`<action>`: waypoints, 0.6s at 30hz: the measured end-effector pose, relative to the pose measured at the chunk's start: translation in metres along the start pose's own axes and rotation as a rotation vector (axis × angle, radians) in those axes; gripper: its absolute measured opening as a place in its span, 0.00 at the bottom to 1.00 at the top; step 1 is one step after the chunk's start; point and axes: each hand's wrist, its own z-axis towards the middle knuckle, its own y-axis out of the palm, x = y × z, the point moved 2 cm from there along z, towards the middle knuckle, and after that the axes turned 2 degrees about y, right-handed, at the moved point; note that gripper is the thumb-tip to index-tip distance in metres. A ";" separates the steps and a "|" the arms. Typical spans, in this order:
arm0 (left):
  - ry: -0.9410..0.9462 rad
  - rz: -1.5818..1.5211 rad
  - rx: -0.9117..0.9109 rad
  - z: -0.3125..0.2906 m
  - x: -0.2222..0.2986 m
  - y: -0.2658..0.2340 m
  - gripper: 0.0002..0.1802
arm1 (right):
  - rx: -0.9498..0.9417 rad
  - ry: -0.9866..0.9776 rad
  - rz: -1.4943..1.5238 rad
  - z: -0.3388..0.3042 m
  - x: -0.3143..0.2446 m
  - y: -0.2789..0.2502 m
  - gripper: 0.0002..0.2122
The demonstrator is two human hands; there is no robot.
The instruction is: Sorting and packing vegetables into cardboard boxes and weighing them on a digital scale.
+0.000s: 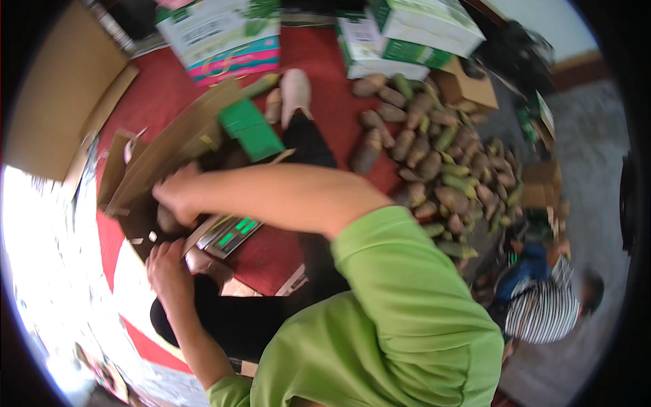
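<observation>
An open cardboard box (pixel 146 169) stands on the left, its flaps raised, with a green cardboard piece (pixel 251 129) at its far right side. My right forearm crosses over the box. Inside it, my right hand (pixel 178 195), slightly blurred, is closed over a brown oblong root vegetable (pixel 168 220); its fingertips are partly hidden. Fingers of my left hand (pixel 168 271) curl over the box's near edge and grip it. Against the near right side of the box is a digital scale (pixel 234 236) with green-lit displays. The rest of the box's contents is mostly hidden.
A large heap of brown and greenish root vegetables (pixel 434 163) covers the red floor at right. White-green cartons (pixel 227 41) stand at the far side. A big cardboard sheet (pixel 61 88) leans at far left. Another person (pixel 546 305) in a striped top is at lower right.
</observation>
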 end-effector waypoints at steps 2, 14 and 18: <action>0.025 -0.033 0.016 0.003 0.002 0.006 0.14 | -0.069 0.006 -0.026 0.014 0.001 0.019 0.38; 0.060 -0.003 0.009 0.002 0.000 0.006 0.09 | 1.031 -0.200 0.804 -0.156 0.093 -0.030 0.11; 0.077 0.024 0.039 0.003 -0.002 0.006 0.08 | 1.130 0.317 0.918 -0.224 0.203 0.058 0.09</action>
